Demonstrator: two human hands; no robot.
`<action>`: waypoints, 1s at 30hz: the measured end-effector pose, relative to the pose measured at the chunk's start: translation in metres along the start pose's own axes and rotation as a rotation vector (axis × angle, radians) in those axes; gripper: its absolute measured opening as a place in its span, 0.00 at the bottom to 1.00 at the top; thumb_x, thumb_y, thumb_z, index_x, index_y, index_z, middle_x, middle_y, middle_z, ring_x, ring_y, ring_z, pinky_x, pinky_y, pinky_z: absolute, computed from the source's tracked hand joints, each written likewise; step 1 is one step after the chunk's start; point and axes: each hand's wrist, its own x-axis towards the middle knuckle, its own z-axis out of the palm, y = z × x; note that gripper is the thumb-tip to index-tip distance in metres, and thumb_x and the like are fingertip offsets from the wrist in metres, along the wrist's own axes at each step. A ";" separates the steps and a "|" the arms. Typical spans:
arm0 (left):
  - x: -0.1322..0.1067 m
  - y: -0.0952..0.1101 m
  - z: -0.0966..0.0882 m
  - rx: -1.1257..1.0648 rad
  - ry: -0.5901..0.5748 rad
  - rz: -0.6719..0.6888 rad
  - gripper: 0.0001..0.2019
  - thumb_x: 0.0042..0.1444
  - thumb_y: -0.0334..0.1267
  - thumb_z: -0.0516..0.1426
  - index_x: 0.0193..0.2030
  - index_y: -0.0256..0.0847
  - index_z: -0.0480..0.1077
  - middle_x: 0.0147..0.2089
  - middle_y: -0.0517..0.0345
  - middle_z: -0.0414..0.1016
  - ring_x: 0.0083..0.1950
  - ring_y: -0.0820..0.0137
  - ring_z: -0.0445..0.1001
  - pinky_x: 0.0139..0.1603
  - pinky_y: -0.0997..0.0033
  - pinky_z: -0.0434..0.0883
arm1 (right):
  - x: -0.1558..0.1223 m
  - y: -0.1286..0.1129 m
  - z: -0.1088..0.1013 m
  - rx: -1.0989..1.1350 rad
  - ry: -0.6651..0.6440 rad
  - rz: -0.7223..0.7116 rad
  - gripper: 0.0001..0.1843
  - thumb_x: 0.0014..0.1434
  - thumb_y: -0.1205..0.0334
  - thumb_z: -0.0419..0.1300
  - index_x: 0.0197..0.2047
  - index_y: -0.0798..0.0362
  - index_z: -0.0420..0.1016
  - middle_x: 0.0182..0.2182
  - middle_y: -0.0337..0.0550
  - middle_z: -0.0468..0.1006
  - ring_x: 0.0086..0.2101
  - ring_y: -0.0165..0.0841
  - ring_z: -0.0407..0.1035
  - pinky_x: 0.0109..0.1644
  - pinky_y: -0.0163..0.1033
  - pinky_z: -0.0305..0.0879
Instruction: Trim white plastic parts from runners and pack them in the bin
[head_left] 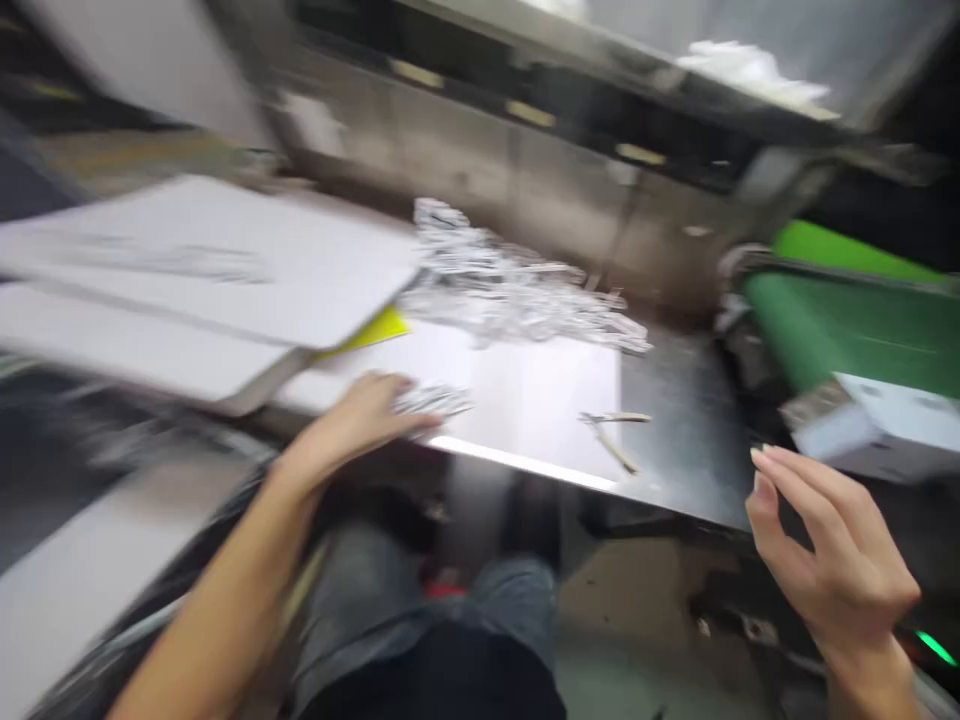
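Note:
My left hand (367, 412) rests at the front edge of the bench, thumb and fingers apart, touching a small bunch of thin whitish-grey pieces (439, 400). Motion blur hides their kind. Behind it a larger tangled heap (502, 280) of similar pieces lies on a white sheet (540, 385). A pair of pliers (619, 418) with spread tan handles lies at the sheet's right side. My right hand (832, 560) is raised off the bench at the right, thumb and forefinger tips pinched together; whatever is between them is too small to make out.
White boards or trays (225, 270) stand at the left, with a yellow piece (379, 328) under their edge. A green conveyor belt (862, 325) runs at the right, with a pale metal box (885, 420) in front. Behind the bench rises a metal panel (465, 140).

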 end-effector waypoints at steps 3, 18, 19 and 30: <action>0.001 -0.008 -0.013 0.000 -0.124 -0.147 0.35 0.52 0.56 0.68 0.60 0.32 0.73 0.60 0.36 0.79 0.61 0.49 0.78 0.62 0.59 0.73 | 0.017 -0.063 0.071 0.326 0.059 0.006 0.35 0.64 0.77 0.68 0.70 0.42 0.76 0.51 0.43 0.86 0.47 0.43 0.82 0.56 0.48 0.78; -0.107 -0.056 -0.015 -0.769 0.171 -0.214 0.31 0.53 0.51 0.72 0.58 0.44 0.66 0.53 0.51 0.81 0.53 0.57 0.81 0.47 0.64 0.74 | 0.068 -0.304 0.180 1.270 -0.608 0.291 0.60 0.59 0.32 0.73 0.82 0.46 0.51 0.63 0.59 0.74 0.46 0.45 0.80 0.48 0.54 0.83; -0.123 -0.067 -0.015 -0.820 0.255 -0.237 0.30 0.54 0.49 0.71 0.58 0.45 0.66 0.53 0.53 0.81 0.53 0.59 0.81 0.48 0.65 0.73 | 0.075 -0.324 0.180 1.340 -0.683 0.312 0.59 0.59 0.31 0.71 0.82 0.46 0.52 0.62 0.59 0.76 0.46 0.45 0.81 0.48 0.53 0.83; -0.290 -0.224 0.010 -1.039 0.813 -0.797 0.32 0.43 0.30 0.68 0.56 0.44 0.66 0.43 0.60 0.80 0.41 0.66 0.79 0.41 0.70 0.73 | 0.120 -0.600 0.192 1.304 -1.196 -0.061 0.40 0.67 0.45 0.66 0.73 0.50 0.54 0.53 0.52 0.83 0.47 0.42 0.82 0.51 0.43 0.77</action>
